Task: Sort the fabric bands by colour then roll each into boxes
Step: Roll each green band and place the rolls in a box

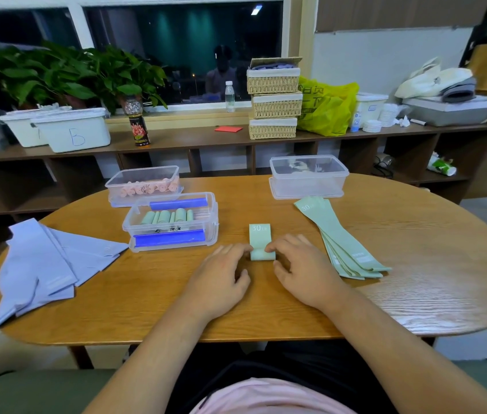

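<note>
- Green band [261,234]: lies near the middle of the table [415,264], a little toward the near edge; its long axis runs from near edge to far edge, with the near end wound into a roll [262,254] and the flat tail, printed "30", pointing away from the person
- Left hand [221,273]: fingertips rest on the left end of the roll, fingers loosely bent, thumb clear of the fabric; it grips nothing
- Right hand [302,270]: forefinger rests on the right end of the roll, the other fingers relaxed on the table, thumb apart; it grips nothing
- Key relation: the unrolled tail lies straight ahead of both hands, which flank the roll about equally, so the rolling most likely has to travel toward the far edge
- Box of green rolls [170,231]: ahead and to the left of the roll, nearer the left hand; judged the place for the finished roll
- Pile of green bands [343,243]: just beside the right hand, slanting toward the far right edge, not yet rolled
</note>
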### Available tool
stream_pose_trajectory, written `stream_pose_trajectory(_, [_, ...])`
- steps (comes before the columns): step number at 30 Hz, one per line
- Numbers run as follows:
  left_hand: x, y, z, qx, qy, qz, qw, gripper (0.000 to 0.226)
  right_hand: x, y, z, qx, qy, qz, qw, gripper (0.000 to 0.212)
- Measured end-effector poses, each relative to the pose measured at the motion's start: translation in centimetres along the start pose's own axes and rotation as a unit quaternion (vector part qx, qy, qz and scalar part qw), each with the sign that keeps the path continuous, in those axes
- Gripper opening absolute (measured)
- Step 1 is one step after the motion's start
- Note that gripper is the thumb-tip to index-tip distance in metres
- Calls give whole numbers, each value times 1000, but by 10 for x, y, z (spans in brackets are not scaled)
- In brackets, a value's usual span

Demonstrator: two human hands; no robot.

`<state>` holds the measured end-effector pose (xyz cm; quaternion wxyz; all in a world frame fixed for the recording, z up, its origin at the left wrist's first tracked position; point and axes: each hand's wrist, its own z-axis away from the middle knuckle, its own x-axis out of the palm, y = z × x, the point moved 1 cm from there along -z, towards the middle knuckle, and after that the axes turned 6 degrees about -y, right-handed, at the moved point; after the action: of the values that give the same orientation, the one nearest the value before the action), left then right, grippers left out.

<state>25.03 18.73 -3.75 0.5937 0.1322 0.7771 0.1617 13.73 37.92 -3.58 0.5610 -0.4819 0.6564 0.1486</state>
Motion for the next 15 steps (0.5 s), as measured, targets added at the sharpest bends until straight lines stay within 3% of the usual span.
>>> stream_pose_trajectory(8, [2, 1, 0, 26, -1, -27, 999, 48, 5, 6, -4, 13, -15, -6, 1000, 43])
stream_pose_trajectory(15, [2, -1, -10, 1, -14, -31, 999, 50, 6, 6, -7, 25, -7, 0, 1000, 52])
